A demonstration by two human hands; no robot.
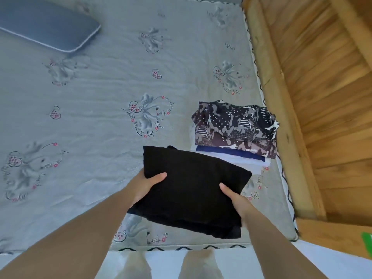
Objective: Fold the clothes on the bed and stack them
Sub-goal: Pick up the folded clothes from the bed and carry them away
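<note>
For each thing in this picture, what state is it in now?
folded black garment: folded, held up by both hands.
left hand: grips the garment's left edge.
right hand: grips its right edge.
stack of patterned, blue and white clothes: folded, piled by the bed's right edge.
grey pillow: lying flat.

The folded black garment [191,190], pinched between the left hand [147,186] and the right hand [237,202], is matt, dense cloth with a slightly fuzzy face that gives back no shine. Just beyond the right hand, the stack [235,129] is topped by thin printed cloth in a smooth, matt camouflage-and-dot pattern, with a dark blue layer and a pale, soft-looking layer under it. Under both hands the bedsheet [96,109] is grey printed cloth, finely wrinkled, with a faint sheen. Far beyond the left hand, the pillow [46,23] is smooth grey cloth. Right of the right hand, the bed frame [285,109] is bare-looking wood with visible grain.
</note>
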